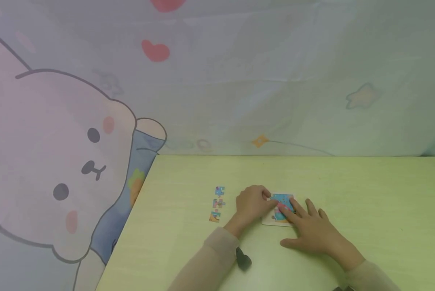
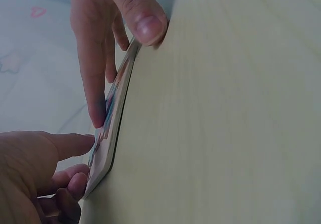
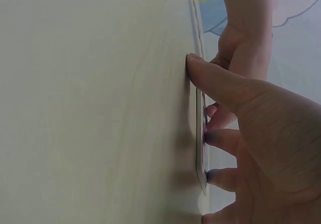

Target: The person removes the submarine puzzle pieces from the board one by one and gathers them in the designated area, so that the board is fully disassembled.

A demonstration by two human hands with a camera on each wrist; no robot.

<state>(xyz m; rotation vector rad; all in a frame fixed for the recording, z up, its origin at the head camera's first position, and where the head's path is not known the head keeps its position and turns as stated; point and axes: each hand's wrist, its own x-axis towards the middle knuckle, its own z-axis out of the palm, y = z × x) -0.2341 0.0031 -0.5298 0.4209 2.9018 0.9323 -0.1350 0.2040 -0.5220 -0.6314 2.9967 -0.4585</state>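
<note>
The board (image 1: 270,222) lies on the table (image 1: 385,202) under the right grip (image 1: 310,231), its fingers straight; whether the left grip (image 1: 251,205), at the board's left side, pinches anything, I cannot tell. Pieces (image 1: 217,203) look light, stiff and thin: pinch them by their edges, steadying the board's rim.
</note>
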